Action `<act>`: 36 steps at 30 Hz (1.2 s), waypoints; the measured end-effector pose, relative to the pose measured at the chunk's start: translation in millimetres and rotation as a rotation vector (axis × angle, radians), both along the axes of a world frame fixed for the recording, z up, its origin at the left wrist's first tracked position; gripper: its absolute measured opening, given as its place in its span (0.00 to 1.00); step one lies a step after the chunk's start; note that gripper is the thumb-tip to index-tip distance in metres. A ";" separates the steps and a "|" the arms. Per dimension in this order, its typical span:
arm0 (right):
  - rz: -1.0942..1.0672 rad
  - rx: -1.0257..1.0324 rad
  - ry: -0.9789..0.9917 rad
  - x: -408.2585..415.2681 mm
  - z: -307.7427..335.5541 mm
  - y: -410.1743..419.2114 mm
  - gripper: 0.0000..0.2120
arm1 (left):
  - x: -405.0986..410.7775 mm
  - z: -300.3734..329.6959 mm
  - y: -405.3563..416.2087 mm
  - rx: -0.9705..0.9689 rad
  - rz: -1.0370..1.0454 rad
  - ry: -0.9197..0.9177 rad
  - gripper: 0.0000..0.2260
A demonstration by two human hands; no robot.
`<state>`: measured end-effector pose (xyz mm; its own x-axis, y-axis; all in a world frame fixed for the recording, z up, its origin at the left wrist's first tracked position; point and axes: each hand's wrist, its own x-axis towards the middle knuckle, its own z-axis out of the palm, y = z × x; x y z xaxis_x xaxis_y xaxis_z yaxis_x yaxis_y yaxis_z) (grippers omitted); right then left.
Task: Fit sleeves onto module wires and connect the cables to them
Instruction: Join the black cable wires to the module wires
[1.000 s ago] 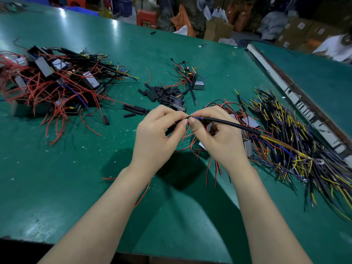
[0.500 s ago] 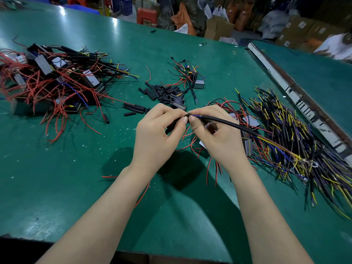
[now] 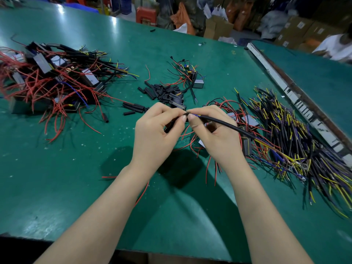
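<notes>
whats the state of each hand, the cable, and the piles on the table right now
left hand: pinching a black sleeve
right hand: pinching the black cable's end
black cable: held, trailing right
loose sleeves: piled, unused
module pile: tangled, far left
cable pile: heaped, right

Two bare forearms enter from the lower edge of the head view. No sleeves, gloves, rings, watches or wristbands are visible on either arm. The left hand (image 3: pixel 155 134) and right hand (image 3: pixel 217 137) are uncovered to the fingertips (image 3: pixel 183 118). Fingernails are short, rounded and without visible polish. The upper arms lie outside the frame; what is worn there cannot be told
</notes>
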<state>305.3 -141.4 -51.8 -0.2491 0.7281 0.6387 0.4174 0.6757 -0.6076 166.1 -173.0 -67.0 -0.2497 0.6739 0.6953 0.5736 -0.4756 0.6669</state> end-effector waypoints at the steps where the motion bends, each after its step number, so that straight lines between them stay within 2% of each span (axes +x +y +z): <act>1: -0.004 0.000 -0.002 0.1 0.2 -0.2 0.04 | 0.0 -0.1 0.2 0.001 0.001 0.001 0.05; 16: 0.026 -0.019 0.003 -1.4 1.7 -1.6 0.07 | -0.9 2.0 -0.8 -0.040 -0.026 -0.033 0.05; 31: -0.057 0.090 -0.042 -3.0 -3.3 -1.1 0.05 | 0.0 -0.6 -1.4 -0.024 -0.005 0.025 0.05; 36: -0.018 0.043 -0.030 -0.8 -1.6 -2.0 0.06 | -0.6 -0.1 -1.0 -0.016 0.015 0.018 0.05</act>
<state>304.4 -143.4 -53.4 -0.2559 0.7047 0.6618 0.4475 0.6931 -0.5651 165.5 -174.0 -67.1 -0.2474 0.6815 0.6887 0.5927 -0.4559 0.6640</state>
